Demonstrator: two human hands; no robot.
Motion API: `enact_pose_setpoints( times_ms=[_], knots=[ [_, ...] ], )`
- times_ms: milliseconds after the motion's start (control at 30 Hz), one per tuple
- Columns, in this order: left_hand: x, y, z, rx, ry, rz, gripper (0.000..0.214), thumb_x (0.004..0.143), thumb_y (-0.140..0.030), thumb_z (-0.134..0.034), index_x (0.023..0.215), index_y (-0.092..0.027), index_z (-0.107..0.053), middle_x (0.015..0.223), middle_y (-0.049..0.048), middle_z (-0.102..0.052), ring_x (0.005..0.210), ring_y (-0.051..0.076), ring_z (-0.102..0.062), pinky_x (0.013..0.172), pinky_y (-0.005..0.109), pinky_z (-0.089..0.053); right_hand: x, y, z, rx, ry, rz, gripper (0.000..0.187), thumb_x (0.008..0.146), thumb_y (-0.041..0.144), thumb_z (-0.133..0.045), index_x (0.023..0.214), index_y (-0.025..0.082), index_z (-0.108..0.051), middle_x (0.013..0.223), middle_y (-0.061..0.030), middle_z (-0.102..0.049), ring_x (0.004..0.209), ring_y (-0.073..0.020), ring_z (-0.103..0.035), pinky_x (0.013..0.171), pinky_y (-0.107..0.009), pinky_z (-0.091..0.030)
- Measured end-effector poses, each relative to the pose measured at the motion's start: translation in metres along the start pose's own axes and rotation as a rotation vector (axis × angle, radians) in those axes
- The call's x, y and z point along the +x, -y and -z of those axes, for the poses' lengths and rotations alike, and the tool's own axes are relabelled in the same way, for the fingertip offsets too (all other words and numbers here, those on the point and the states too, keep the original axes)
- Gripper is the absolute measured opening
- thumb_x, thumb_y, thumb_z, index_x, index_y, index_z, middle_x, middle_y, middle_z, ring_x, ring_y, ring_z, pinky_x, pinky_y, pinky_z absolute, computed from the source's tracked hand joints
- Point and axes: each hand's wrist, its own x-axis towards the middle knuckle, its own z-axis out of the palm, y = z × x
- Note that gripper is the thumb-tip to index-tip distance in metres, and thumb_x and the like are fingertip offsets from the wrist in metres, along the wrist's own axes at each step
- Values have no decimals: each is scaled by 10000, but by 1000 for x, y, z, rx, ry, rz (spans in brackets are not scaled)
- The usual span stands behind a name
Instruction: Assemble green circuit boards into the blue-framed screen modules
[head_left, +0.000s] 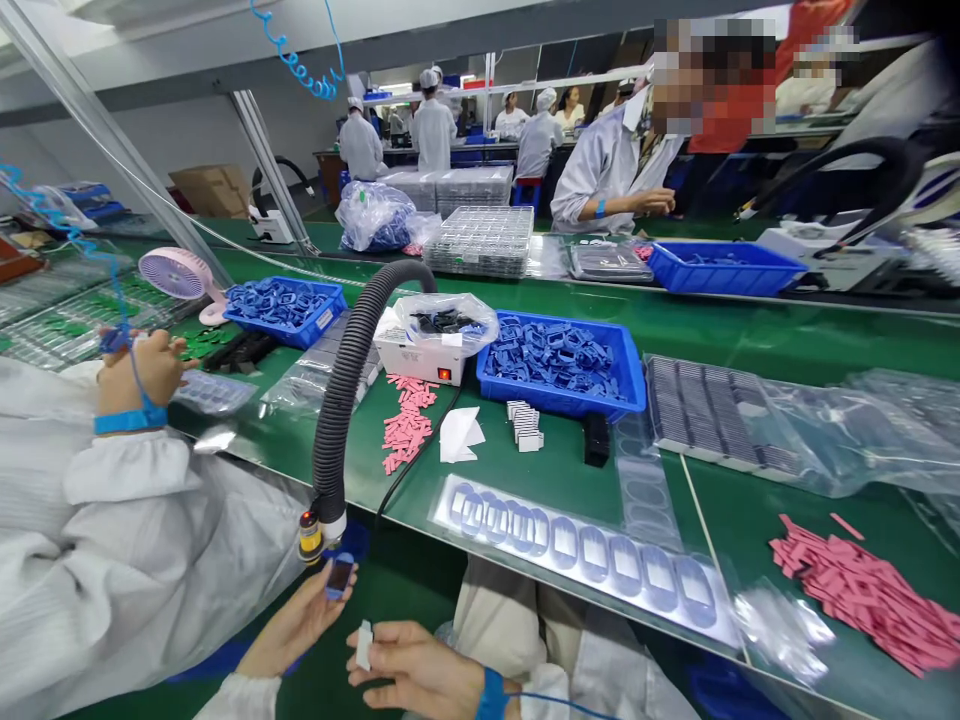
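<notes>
My left hand (296, 628) is low in the view, below the table edge, with its fingers pinched on a small dark rectangular part with a blue rim (339, 577). It holds the part just under the yellow tip (310, 536) of a black corrugated hose (341, 400). My right hand (412, 668), with a blue wrist strap (491, 695), is closed on a small white piece (364, 645) held upright between thumb and fingers. The two hands are close together but do not touch.
The green table (555, 470) carries a clear blister strip (585, 548), pink strips (406, 425) (870, 595), blue bins of blue frames (559, 365) (281, 305), and a white box with a red switch (420, 360). A co-worker's hand (146, 365) is at the left. More people work beyond.
</notes>
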Motion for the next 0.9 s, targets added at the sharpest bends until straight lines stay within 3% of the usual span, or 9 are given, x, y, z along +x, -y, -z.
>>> enact_pose_setpoints(
  times_ms=[133, 267, 333, 433, 533, 633, 767, 900],
  knots=[
    [-14, 29, -10, 119, 31, 70, 41, 731, -72, -699, 765, -68, -678, 686, 97, -740, 553, 163, -697, 512, 205, -571, -49, 22, -5, -11, 39, 41, 460, 571, 322, -838, 947, 120, -668, 854, -53, -672, 785, -122, -640, 708, -237, -466],
    [-46, 60, -29, 165, 95, 136, 253, 607, -204, -825, 807, -96, -714, 707, 83, -734, 615, 189, -700, 570, 247, -574, -102, 54, -18, 23, 16, 231, 527, 551, 371, -847, 963, 171, -585, 796, -26, -682, 684, -110, -643, 605, -201, -444],
    [-62, 75, -55, 159, 166, 142, 378, 553, -288, -853, 861, -109, -726, 720, 78, -724, 649, 192, -693, 614, 261, -566, -128, 72, -25, 45, -2, 389, 548, 564, 408, -836, 972, 195, -537, 750, -16, -672, 625, -110, -628, 564, -202, -431],
    [-85, 92, -110, 81, 350, 82, 358, 603, -370, -813, 890, -172, -732, 781, 60, -709, 694, 177, -681, 657, 264, -542, -162, 95, -35, 53, -9, 559, 531, 601, 453, -805, 984, 215, -523, 741, -10, -641, 608, -95, -592, 554, -200, -430],
    [-107, 103, -169, 21, 542, -32, 329, 659, -416, -764, 903, -199, -724, 821, 53, -685, 775, 176, -656, 677, 258, -528, -188, 107, -39, 28, 13, 667, 449, 678, 505, -730, 986, 245, -532, 701, 4, -590, 574, -88, -538, 510, -193, -411],
    [-126, 112, -215, 30, 678, -115, 340, 661, -442, -751, 911, -213, -718, 813, 40, -676, 749, 140, -635, 630, 207, -509, -206, 112, -38, 1, 11, 710, 348, 744, 558, -636, 917, 266, -558, 642, 18, -526, 518, -87, -469, 469, -196, -383],
    [-141, 123, -249, 20, 752, -178, 310, 673, -446, -738, 928, -273, -710, 819, 8, -699, 718, 108, -648, 614, 168, -499, -226, 117, -36, -23, -61, 751, 336, 754, 589, -596, 786, 255, -581, 619, 21, -449, 490, -84, -392, 462, -211, -376],
    [-143, 134, -264, 8, 747, -252, 283, 698, -406, -730, 954, -286, -710, 870, 2, -737, 786, 112, -685, 718, 164, -514, -240, 121, -33, -30, -177, 802, 367, 735, 611, -595, 727, 245, -568, 607, 22, -406, 495, -98, -372, 464, -228, -388]
  ],
)
